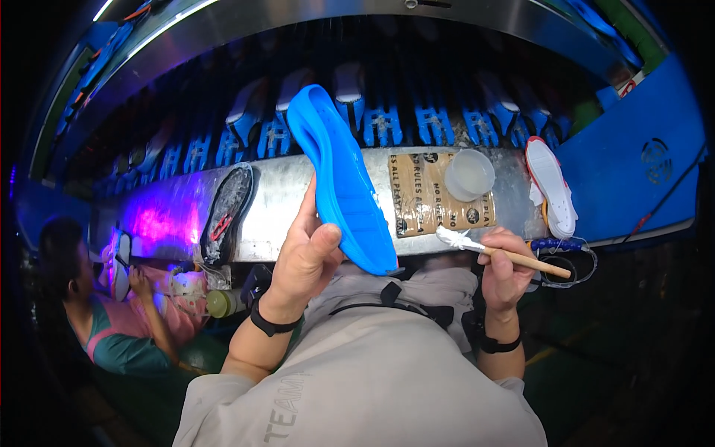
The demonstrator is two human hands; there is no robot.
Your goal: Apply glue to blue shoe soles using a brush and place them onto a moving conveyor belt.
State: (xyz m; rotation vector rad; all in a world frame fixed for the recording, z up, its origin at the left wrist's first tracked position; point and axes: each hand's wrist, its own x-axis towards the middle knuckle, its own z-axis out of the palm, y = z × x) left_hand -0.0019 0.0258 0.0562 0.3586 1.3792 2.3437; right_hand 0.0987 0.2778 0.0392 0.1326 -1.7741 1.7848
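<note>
In the head view, I have the blue sole (pixel 348 182) near the centre of the dial, slanting from 11 o'clock to 5, over the near edge of the metal surface (pixel 287 212). At 8 o'clock of centre the left hand (pixel 307 253) pinches its side, thumb in front and fingers behind; I'd say that keeps the hollow inside facing up and unobstructed. Toward 4 o'clock the right hand (pixel 506 272) closes around the wooden handle of a brush (pixel 536 264), bristles aimed at 10, likely so the fingers stay clear of their white coating. At 2 o'clock a translucent tub (pixel 471 175) stands on printed cardboard (pixel 417 190), which I take as a guard against drips, near the brush side. A dark sole (pixel 226 212) lies at 9; a red-edged white shoe piece (pixel 553 186) lies near 3, both beside the working space.
</note>
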